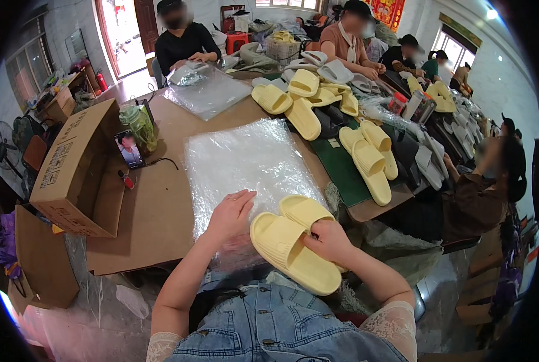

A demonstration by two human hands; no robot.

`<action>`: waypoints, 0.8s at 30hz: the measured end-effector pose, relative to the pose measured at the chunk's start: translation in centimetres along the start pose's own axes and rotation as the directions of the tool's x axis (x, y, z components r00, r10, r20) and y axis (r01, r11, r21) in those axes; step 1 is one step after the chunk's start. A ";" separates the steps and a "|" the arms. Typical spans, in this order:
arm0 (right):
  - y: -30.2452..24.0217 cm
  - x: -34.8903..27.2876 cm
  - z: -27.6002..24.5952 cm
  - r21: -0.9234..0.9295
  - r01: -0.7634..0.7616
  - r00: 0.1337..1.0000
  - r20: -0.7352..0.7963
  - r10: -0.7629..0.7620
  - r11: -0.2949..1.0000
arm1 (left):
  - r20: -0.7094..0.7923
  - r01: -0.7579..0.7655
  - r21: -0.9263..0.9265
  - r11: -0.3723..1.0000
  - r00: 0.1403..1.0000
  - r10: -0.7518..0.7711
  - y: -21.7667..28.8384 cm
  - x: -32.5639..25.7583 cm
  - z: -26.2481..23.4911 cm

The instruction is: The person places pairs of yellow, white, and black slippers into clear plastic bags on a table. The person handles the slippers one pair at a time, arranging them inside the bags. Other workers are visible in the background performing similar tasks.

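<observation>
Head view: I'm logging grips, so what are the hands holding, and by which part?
The right hand holds a pair of yellow slide sandals by their adjoining inner sides, near the straps. The left hand grips nothing visible.

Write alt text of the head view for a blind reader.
A person's right hand holds a pair of pale yellow slippers near a table, the left hand over clear plastic. More slippers lie to the right, an open cardboard box to the left; other people are beyond.

Two slippers (281, 236) (held ones), one phone (130, 151)
</observation>
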State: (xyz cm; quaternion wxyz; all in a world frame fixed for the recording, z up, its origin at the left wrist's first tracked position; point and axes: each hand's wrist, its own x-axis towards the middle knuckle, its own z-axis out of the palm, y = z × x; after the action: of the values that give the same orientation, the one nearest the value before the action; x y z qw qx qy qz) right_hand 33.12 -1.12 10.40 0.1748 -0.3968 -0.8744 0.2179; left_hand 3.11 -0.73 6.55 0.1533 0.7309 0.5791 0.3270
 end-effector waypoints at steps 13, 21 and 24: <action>-1.4 4.8 4.5 -0.060 0.037 0.986 -0.160 -0.046 0.997 | 0.130 -0.161 -0.064 0.985 0.977 0.168 4.0 -0.6 -1.2; 0.0 9.0 9.3 0.047 0.097 0.965 -0.250 -0.082 0.994 | 0.159 -0.245 -0.050 0.968 0.955 0.250 5.8 -1.4 -2.0; 0.5 11.6 9.7 0.152 0.039 0.973 -0.229 -0.004 0.988 | 0.134 -0.260 -0.090 0.962 0.954 0.270 6.0 -1.5 -2.0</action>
State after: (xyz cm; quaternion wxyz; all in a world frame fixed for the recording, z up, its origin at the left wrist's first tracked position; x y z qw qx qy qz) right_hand 21.56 5.74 3.51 0.3069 -0.3949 -0.8331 0.2364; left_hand 6.16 -4.14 11.20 0.1756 0.8178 0.4513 0.3109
